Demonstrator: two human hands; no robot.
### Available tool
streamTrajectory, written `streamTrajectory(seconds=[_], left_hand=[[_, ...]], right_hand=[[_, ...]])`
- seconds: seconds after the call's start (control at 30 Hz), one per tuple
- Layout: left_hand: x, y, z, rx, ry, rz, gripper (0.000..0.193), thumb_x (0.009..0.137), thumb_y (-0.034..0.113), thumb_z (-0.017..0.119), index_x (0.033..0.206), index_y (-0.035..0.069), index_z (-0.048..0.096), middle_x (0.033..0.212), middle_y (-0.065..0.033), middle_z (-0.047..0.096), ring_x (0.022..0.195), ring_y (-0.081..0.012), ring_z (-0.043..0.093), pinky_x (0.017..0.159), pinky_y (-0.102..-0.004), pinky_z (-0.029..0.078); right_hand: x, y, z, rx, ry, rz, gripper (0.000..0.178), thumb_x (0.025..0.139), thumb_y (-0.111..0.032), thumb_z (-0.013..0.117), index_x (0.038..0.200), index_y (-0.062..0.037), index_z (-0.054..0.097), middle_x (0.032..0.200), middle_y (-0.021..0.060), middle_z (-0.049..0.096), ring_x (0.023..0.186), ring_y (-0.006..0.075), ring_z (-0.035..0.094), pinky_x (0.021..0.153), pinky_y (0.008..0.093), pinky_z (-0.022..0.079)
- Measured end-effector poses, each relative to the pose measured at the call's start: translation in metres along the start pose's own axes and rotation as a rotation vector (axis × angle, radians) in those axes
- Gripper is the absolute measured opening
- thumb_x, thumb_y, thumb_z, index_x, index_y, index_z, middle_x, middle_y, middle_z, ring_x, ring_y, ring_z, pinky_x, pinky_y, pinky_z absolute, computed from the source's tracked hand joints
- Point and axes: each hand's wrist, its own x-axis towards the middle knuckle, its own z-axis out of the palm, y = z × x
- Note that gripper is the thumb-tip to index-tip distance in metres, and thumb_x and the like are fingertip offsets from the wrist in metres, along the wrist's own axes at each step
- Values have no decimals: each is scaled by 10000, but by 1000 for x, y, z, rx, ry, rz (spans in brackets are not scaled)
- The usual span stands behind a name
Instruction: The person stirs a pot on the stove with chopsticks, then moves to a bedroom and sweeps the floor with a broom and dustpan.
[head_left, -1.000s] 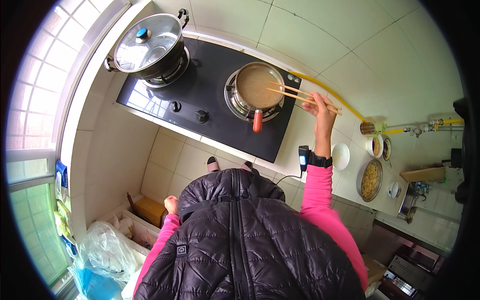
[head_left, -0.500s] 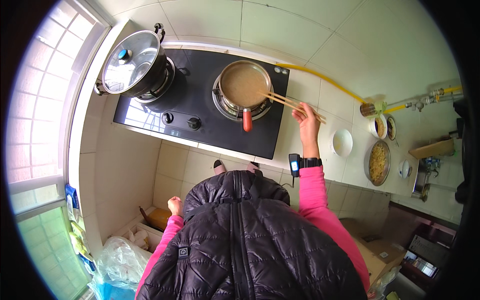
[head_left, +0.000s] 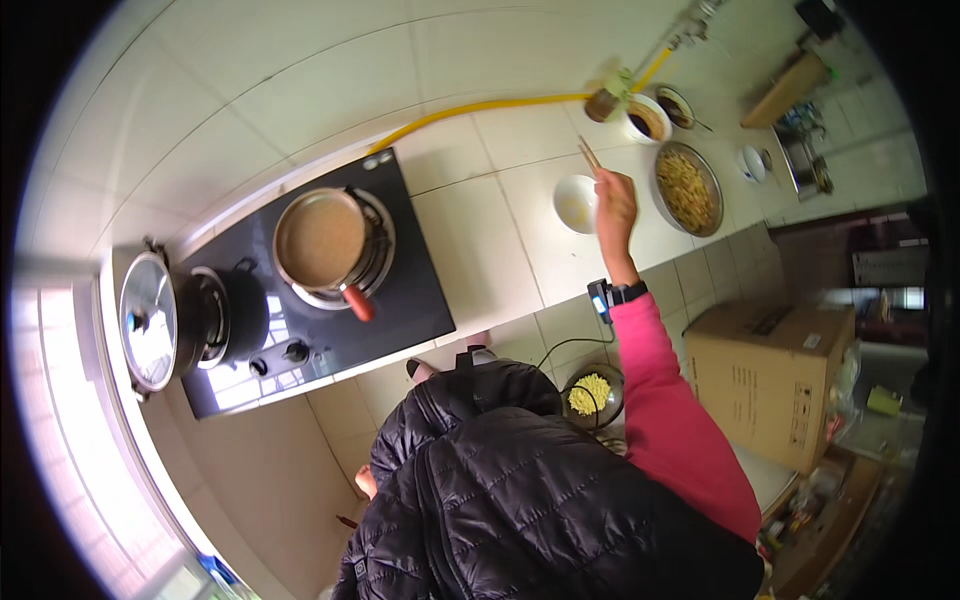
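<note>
R hand [head_left: 615,205] is holding the chopsticks [head_left: 588,153], fingers clamped on them, and is hovering by the white bowl [head_left: 568,195] on the table [head_left: 470,240]; whether it is touching, I cannot tell. The chopsticks are no longer dipping in the pan [head_left: 296,278] as approx. 1 sec ago, so, in my judgement, stirring is pausing. The pan is sitting on the stove [head_left: 420,290] w/ brownish liquid [head_left: 322,238] inside, well apart from R hand. L hand [head_left: 366,481] is hanging near the dark vest [head_left: 520,470], mostly hidden; its fingers' state I cannot tell.
</note>
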Motion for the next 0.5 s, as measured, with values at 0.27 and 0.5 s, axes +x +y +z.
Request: streamTrajectory(seconds=[0.27, 0.5], left_hand=[[-6, 11, 9, 175, 64, 47, 172, 729, 56, 507, 590, 16, 599, 473, -57, 499, 496, -118, 474, 486, -328, 398], [-48, 96, -13, 105, 87, 136, 190, 689, -21, 455, 555, 18, 584, 466, -30, 503, 439, -136, 485, 415, -296, 377]], right_hand=[[-40, 137, 22, -525, -544, -238, 191, 901, -203, 501, 1024, -58, 482, 965, 141, 498, 847, 321, 534, 746, 395, 458], [-43, 125, 28, -297, -505, 250, 206, 892, -234, 543, 1043, -95, 525, 960, 115, 530, 860, 309, 569, 702, 369, 471]])
